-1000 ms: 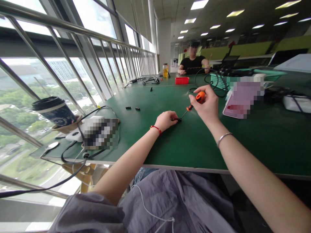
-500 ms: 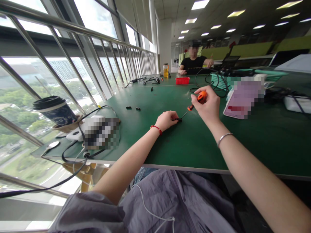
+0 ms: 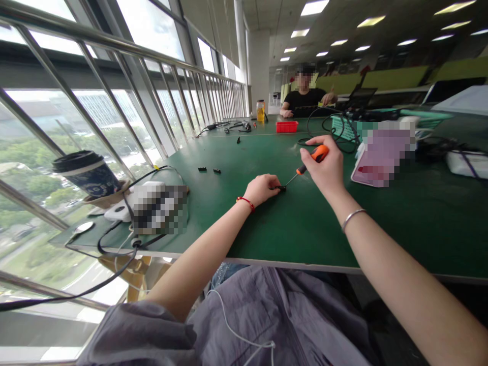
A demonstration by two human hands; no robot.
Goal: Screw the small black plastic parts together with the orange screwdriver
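My left hand (image 3: 263, 189) rests on the green table (image 3: 305, 223), its fingers closed on a small black part (image 3: 281, 188) that lies against the tabletop. Fingers cover much of that part, so its exact kind does not show. In my right hand (image 3: 327, 165) is a screwdriver (image 3: 318, 152) with an orange and black handle, held at a slant. Its thin metal shaft points down and left, the tip at the black part. Two similar small black pieces (image 3: 202, 169) lie farther left, and another dark piece (image 3: 238, 140) sits beyond them.
A lidded paper cup (image 3: 89, 175), cables and a white device (image 3: 118, 211) crowd the left edge by the metal railing. A phone (image 3: 375, 165) leans at right before a teal basket (image 3: 343, 127). Beyond stand a red tray (image 3: 286, 126) and a jar (image 3: 260, 111); a co-worker (image 3: 304, 96) sits opposite.
The screwdriver's handle has turned and shifted slightly in my right hand, the fingers opening a little around it. My left hand and the black part have stayed in place.
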